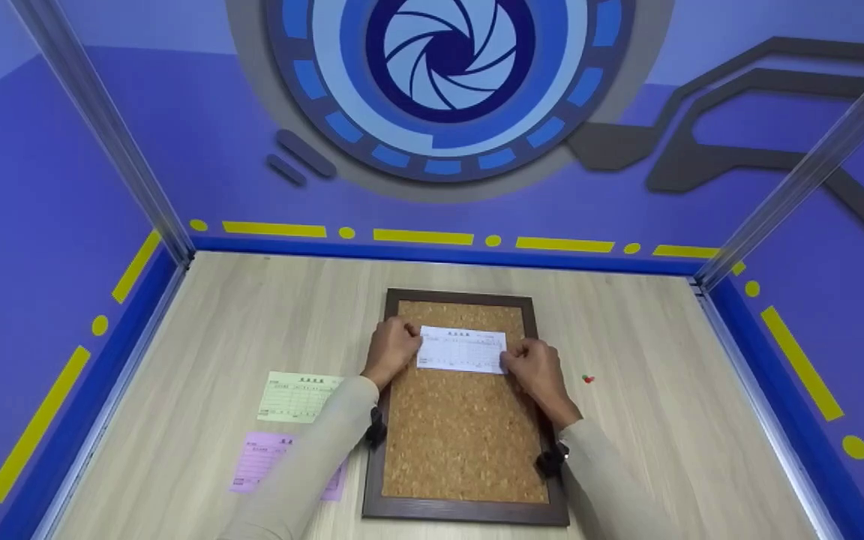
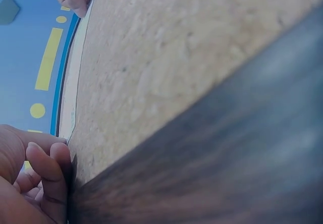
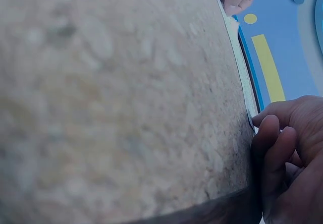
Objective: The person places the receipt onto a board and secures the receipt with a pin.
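Observation:
A white printed slip [image 1: 462, 350] lies over the upper part of a cork board [image 1: 466, 435] with a dark wooden frame. My left hand [image 1: 393, 346] pinches the slip's left edge, its fingers curled. At the opposite edge, my right hand [image 1: 535, 369] pinches the slip near its lower right corner. In the left wrist view the slip [image 2: 73, 77] shows as a thin pale strip along the cork, with the left hand [image 2: 35, 173] at its near end. The right wrist view has the right hand [image 3: 292, 153] gripping the other end of the strip.
Left of the board lie a green printed slip [image 1: 293, 397] and a purple printed slip [image 1: 263, 459], both partly covered by the left sleeve. A few small red and green push pins [image 1: 588, 379] sit on the table to the right. Blue panels [image 1: 177, 150] enclose the table.

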Available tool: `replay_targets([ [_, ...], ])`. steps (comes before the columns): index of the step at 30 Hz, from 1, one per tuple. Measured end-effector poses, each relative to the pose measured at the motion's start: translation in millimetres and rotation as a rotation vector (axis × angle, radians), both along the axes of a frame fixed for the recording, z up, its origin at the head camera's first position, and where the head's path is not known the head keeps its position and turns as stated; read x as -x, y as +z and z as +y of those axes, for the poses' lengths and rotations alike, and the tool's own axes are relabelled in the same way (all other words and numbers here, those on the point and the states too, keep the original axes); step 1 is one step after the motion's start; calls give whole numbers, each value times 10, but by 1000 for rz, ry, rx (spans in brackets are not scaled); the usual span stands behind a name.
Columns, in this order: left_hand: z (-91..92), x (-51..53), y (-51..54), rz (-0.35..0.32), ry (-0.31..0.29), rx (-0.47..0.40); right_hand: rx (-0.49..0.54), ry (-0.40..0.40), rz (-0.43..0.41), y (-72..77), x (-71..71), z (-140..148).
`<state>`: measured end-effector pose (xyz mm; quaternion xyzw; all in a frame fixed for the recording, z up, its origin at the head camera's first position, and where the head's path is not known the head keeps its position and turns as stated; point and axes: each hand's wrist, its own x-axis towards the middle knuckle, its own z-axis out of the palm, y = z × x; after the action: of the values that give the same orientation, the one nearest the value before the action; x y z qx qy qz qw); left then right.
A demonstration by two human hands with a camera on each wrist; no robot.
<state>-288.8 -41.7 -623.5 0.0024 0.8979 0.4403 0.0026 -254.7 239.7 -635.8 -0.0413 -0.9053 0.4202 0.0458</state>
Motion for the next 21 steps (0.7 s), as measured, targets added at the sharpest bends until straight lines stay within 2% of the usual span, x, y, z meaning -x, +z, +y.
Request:
replay_targets([
  [2,1,-2,-9,15,-1,-5,4,-1,8,-6,-5,3],
  [4,-10,31,-98,64,-12,-7,13,-4,14,-10,-8,4],
  [9,-5,32,-121,106,-35,13,45,-2,13,-19,-14,15],
  [11,8,-2,-37,70,-42,17,67,13,16,-19,-20,30],
  [16,1,0,3,39,-68,25,176,82,31,8,-76,112],
  [21,-17,-22,75,44,-110,67,284,115,59,45,-178,232],
])
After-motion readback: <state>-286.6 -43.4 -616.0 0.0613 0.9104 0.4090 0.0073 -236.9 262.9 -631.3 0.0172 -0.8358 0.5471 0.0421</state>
